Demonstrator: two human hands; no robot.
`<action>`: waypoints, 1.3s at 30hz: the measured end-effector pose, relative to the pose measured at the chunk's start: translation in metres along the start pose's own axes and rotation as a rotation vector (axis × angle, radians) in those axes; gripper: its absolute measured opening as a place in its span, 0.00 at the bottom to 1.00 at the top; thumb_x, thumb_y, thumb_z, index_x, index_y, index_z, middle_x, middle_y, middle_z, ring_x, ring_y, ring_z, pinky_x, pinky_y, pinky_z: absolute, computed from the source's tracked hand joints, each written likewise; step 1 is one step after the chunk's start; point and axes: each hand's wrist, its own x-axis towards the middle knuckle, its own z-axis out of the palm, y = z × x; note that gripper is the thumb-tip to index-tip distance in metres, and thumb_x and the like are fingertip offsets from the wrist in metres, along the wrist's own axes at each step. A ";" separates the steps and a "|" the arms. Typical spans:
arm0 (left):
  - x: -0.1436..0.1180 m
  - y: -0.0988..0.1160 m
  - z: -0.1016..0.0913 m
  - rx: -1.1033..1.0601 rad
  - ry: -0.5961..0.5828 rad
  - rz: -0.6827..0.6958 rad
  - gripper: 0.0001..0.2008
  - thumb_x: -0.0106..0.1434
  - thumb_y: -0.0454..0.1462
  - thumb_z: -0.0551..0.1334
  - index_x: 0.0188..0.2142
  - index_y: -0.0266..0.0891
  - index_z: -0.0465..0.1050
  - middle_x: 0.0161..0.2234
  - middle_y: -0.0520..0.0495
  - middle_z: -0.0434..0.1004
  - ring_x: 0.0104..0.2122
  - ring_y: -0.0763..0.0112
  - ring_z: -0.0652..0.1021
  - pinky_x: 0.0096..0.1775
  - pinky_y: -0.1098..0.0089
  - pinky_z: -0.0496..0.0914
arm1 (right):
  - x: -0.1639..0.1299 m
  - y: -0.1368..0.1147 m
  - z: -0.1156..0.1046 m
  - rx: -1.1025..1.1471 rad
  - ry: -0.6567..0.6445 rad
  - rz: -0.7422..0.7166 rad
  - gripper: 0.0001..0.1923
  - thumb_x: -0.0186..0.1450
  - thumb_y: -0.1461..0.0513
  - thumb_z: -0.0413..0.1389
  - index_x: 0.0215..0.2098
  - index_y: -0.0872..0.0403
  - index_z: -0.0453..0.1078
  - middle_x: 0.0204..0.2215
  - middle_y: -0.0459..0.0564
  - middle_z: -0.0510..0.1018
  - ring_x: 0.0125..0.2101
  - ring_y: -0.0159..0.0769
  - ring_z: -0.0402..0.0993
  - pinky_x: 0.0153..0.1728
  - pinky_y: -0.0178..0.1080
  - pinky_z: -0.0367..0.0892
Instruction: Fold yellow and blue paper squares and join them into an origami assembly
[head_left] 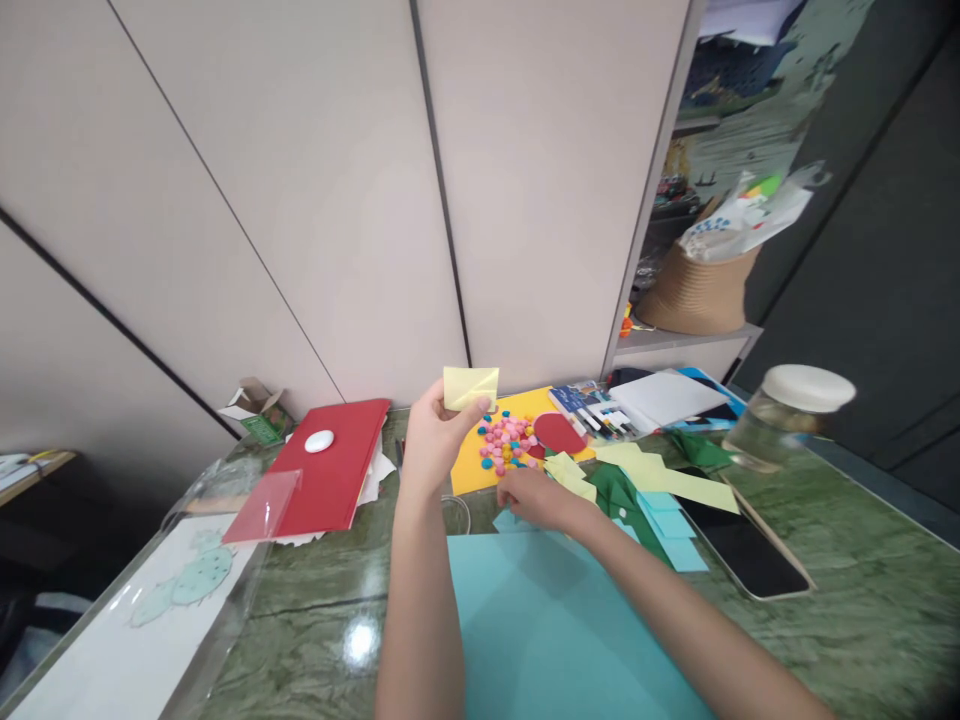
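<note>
My left hand (pixel 435 435) is raised above the green marble table (pixel 315 610) and pinches a small folded pale yellow paper (pixel 470 386) by its lower edge. Lower and to the right, my right hand (pixel 534 497) rests fingers-down at the far edge of a large light blue sheet (pixel 547 630), touching paper scraps beside an orange sheet (pixel 471 462). A pile of pink and blue beads (pixel 506 442) and a red oval cutout (pixel 559 433) lie on that orange sheet. Whether the right hand grips anything is hidden.
A red folder (pixel 330 480) with a white oval object lies left, a cactus drawing under clear plastic (pixel 161 610) further left. Yellow, green and blue paper pieces (pixel 652 490), a dark phone (pixel 742 550), a lidded glass jar (pixel 787 415) and markers (pixel 600 412) sit right. A wall stands behind.
</note>
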 end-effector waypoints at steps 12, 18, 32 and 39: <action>-0.006 0.001 0.004 -0.004 0.001 0.011 0.17 0.53 0.39 0.64 0.42 0.36 0.66 0.36 0.41 0.78 0.33 0.65 0.78 0.33 0.70 0.68 | -0.010 -0.014 -0.009 -0.109 -0.100 0.099 0.16 0.64 0.59 0.51 0.49 0.56 0.63 0.46 0.52 0.69 0.42 0.37 0.70 0.40 0.45 0.68; -0.010 0.006 0.006 0.043 -0.027 0.012 0.15 0.55 0.40 0.62 0.41 0.33 0.69 0.39 0.39 0.78 0.37 0.64 0.77 0.35 0.71 0.67 | -0.014 -0.021 -0.014 -0.110 -0.062 0.137 0.16 0.64 0.59 0.51 0.49 0.55 0.63 0.47 0.52 0.69 0.42 0.37 0.70 0.40 0.45 0.68; -0.006 0.004 0.014 -0.300 0.207 0.038 0.20 0.55 0.39 0.63 0.46 0.33 0.67 0.42 0.37 0.75 0.39 0.63 0.77 0.35 0.71 0.71 | -0.081 -0.016 -0.098 0.629 0.809 -0.080 0.06 0.57 0.60 0.56 0.24 0.53 0.70 0.28 0.47 0.72 0.32 0.34 0.69 0.35 0.35 0.62; -0.016 0.007 0.034 -0.239 0.001 -0.047 0.16 0.56 0.39 0.62 0.42 0.35 0.68 0.38 0.43 0.76 0.36 0.65 0.78 0.39 0.68 0.71 | -0.103 -0.019 -0.107 1.597 1.068 -0.164 0.07 0.56 0.57 0.60 0.27 0.52 0.69 0.24 0.43 0.69 0.27 0.28 0.63 0.31 0.33 0.63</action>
